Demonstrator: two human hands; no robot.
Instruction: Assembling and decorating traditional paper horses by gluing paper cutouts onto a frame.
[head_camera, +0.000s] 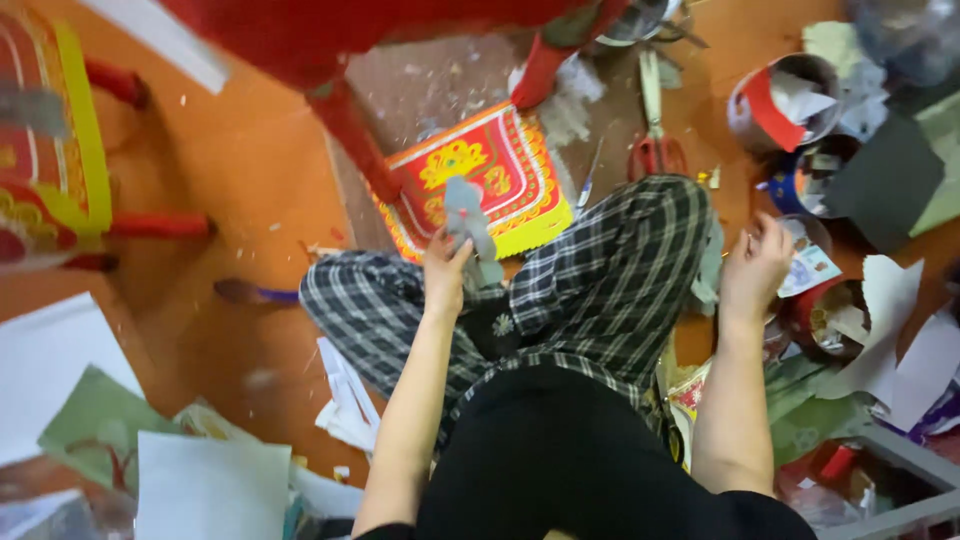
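I sit cross-legged on an orange floor in plaid trousers (600, 290). My left hand (445, 272) is raised over my left knee and pinches a small grey paper scrap (468, 222). Just beyond it lies a red and yellow patterned paper sheet (500, 170). My right hand (755, 268) hovers to the right of my right knee, fingers loosely curled, close to a small open tin (805, 255) holding scraps. Whether the right hand holds anything is unclear.
Red-handled scissors (655, 140) lie beyond my right knee. Several tins with paper bits (785, 100) stand at the right among grey and white sheets (900, 330). Red frame legs (345, 120) cross the top. Paper sheets (210, 485) pile at lower left.
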